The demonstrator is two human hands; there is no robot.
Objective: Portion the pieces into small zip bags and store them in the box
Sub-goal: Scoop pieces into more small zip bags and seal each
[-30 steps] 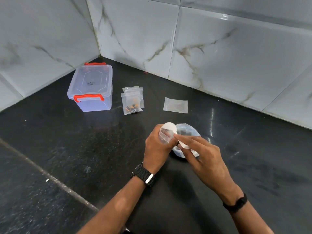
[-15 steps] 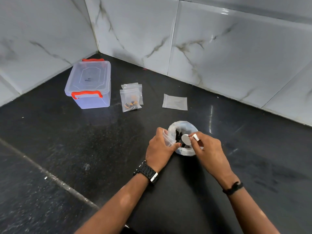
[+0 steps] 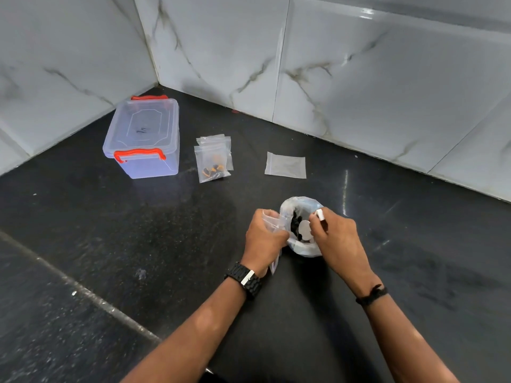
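Observation:
My left hand [image 3: 264,239] grips a small clear zip bag [image 3: 272,221] beside a larger open plastic bag [image 3: 302,248] of dark pieces [image 3: 295,226]. My right hand [image 3: 336,236] holds a white spoon [image 3: 305,229], with its round bowl down inside the larger bag among the pieces. Farther back lie filled zip bags [image 3: 213,161] with orange and black pieces, and one empty zip bag [image 3: 285,165] to their right. The clear storage box [image 3: 143,138] with red latches stands shut at the back left.
Everything sits on a black stone counter [image 3: 138,230] in a corner of white marble-look wall tiles [image 3: 359,78]. A seam in the counter runs diagonally at the lower left.
My right hand has lowered the white spoon from the small zip bag's mouth into the larger bag of pieces. My left hand still holds the small bag.

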